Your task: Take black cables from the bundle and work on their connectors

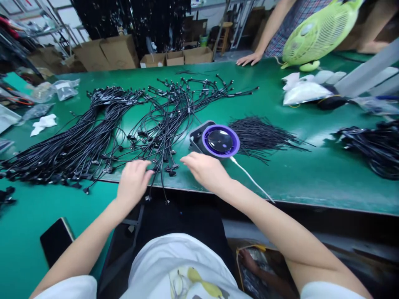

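The desk (308, 178) is smooth, glossy green; the cables (99, 120) look like black plastic. The small fan (220, 141) is plastic with a shiny centre, the boxes (120, 54) matt cardboard, the shirt (177, 253) cloth.

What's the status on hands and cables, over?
Left hand at black cables, grip unclear. Right hand beside purple-ringed device, grip unclear. Some connectors overhang bench.

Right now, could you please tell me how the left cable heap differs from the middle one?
The left cable heap looks larger; the middle cable heap spreads more thinly. Cables in the left heap run mostly side by side, while those in the middle heap cross and tangle loosely. Both are black cables with connectors, lying on the green table.
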`<state>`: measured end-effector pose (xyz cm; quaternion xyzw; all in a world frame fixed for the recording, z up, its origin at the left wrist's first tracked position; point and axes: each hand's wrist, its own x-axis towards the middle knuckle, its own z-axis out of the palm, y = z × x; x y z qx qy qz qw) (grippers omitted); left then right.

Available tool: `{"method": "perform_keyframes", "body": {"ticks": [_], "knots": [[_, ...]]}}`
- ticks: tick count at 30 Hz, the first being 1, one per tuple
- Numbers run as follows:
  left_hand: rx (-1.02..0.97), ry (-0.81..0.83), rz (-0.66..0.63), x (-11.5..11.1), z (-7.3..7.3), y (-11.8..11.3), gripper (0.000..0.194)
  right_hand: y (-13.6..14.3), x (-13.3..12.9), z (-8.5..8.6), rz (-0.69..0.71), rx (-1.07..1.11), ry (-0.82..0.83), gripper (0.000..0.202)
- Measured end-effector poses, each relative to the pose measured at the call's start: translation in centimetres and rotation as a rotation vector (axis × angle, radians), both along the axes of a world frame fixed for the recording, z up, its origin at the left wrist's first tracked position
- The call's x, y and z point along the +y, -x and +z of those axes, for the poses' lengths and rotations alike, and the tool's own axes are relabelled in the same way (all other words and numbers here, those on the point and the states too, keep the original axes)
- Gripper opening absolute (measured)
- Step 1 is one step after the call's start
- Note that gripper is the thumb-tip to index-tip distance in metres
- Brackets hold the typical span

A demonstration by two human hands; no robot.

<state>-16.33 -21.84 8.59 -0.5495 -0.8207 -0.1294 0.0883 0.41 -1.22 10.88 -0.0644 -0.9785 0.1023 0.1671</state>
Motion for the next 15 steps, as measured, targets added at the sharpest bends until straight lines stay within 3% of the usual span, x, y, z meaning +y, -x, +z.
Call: {"method": "perform_keyframes", "body": {"ticks": [3,6,8,10,13,15], "knots": [[-0.018,0.253,-0.130,0.2,-0.7,-3.8,0.041,4.1,-1.8,-1.5,0.147,-0.034,-0.167,0.035],[-0.030,0.369,-0.165,-0.2,-1.7,-4.9,0.031,8.3,-1.7,-2.6,0.186,-0.082,-0.313,0.028],[-0.118,0.308,-0.153,-0.9,-2.3,-4.4,0.021,10.0,-1.3,-2.5,0.194,-0.099,-0.361,0.027],[-0.312,0.135,-0.076,-2.0,-2.8,-3.9,0.020,10.5,-1.6,-1.8,0.218,-0.030,-0.379,0.029],[-0.720,-0.197,0.099,-4.2,-3.1,-3.7,0.027,10.0,-3.0,0.4,0.283,0.214,-0.392,0.033],[-0.959,-0.249,0.122,-5.9,-2.6,-4.2,0.020,9.6,-3.9,2.3,0.329,0.374,-0.410,0.034]]}}
